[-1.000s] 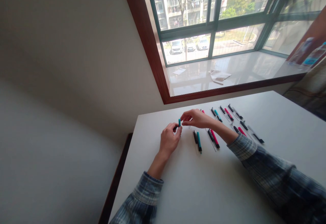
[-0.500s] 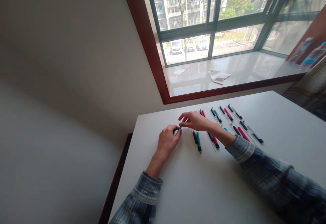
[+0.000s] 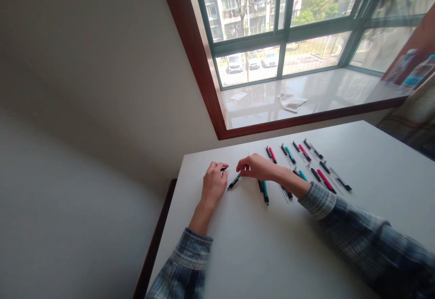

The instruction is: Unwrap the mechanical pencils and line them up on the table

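My left hand (image 3: 214,181) is closed around a small black pen part (image 3: 223,169), just above the left part of the white table. Close beside it, my right hand (image 3: 258,166) pinches the upper end of a teal-and-black pen barrel (image 3: 234,181), whose black tip slants down toward the left hand. A gap separates the barrel from the black part. Below my right hand lie a black pen piece and a teal barrel (image 3: 265,191) with a thin refill alongside. My right hand and forearm partly hide the pen pieces beneath them.
On the white table (image 3: 272,253), pen parts lie in small groups: a pink barrel (image 3: 326,181), a clear-and-black barrel (image 3: 340,179) and several others. A wall and red-framed window border the table. Bottles (image 3: 419,73) and a cloth (image 3: 292,102) are on the sill.
My hands have drawn apart. The left moved left with the black part, and the teal-and-black barrel is now out of it, in my right hand.
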The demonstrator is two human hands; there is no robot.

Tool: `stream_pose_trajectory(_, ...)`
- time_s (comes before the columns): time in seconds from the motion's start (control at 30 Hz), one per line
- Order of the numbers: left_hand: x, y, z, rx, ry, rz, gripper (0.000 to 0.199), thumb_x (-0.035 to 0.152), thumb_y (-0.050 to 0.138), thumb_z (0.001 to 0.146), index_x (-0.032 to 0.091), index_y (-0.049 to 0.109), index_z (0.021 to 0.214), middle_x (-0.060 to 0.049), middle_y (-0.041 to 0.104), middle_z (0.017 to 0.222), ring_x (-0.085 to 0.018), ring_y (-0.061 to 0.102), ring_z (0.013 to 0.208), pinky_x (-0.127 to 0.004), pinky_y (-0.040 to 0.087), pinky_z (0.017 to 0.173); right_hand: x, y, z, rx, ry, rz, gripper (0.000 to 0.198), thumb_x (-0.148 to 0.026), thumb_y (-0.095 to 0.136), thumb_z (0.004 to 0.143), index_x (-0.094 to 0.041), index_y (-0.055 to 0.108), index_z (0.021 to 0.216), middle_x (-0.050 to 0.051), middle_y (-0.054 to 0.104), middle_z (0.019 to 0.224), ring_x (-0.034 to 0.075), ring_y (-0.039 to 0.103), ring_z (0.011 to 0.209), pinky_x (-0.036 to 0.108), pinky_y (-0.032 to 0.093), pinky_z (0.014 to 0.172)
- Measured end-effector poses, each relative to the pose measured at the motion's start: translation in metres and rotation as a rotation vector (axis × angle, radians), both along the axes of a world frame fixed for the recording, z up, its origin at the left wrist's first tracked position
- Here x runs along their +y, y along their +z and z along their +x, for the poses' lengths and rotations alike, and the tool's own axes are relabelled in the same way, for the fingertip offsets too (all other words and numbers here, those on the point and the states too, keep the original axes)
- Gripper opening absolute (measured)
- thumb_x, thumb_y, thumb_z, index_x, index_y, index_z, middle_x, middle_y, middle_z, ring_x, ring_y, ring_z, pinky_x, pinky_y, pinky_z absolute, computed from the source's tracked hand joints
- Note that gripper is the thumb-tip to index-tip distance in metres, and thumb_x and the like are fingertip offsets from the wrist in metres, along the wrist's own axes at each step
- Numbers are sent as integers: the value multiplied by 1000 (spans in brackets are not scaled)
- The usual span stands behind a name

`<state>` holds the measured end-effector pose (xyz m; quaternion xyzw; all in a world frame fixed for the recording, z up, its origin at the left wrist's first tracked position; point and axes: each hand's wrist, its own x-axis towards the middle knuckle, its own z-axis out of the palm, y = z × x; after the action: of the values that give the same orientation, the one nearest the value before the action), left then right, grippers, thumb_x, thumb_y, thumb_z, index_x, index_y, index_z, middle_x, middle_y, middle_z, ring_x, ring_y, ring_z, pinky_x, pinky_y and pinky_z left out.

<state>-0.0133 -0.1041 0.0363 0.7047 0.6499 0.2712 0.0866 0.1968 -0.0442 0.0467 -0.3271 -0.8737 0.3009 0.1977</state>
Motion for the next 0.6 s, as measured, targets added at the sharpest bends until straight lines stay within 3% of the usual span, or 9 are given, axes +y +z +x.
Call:
stream_pose_trajectory(0.17,1,-7,-2,75,-7,20,30,8,53,89,24,74,104,-8,70,102,-26,65,100,-39,50,93,6,-4,4,55,-16,78,18,-15,70,90,-20,76,105,6,79,98,18,72,85,25,49,76)
stream_pose_trajectory(0.33,1,-11,-5,47,-1,10,34,8,56,89,23,71,115,-8,69,107,-25,66,100,-39,52,94,20,4,27,-64,-66,143,11,-13,71,89,-19,79,92,6,79,90,19,71,81,26,48,73)
stream_pose_trajectory(0.6,0,-12,-3,33,16,11,30,11,58,88,25,72,111,-7,69,107,-26,66,101,-38,52,92,30,-2,39,-169,-55,144,8,-16,78,83,-23,81,86,4,78,83,19,68,75,28,44,66)
